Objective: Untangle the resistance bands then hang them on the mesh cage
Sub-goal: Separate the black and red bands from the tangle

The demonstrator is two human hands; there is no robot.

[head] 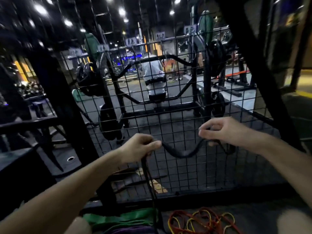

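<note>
Two hands, left (140, 147) and right (224, 130), grip the black band (179, 153) before the cage (185, 174); next, hang it at 12 o'clock.

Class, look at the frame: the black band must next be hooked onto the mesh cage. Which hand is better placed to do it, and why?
Probably the right hand: it pinches the black band higher and seemingly nearer the mesh cage. The left hand sits lower, gripping where the band trails downward.
</note>
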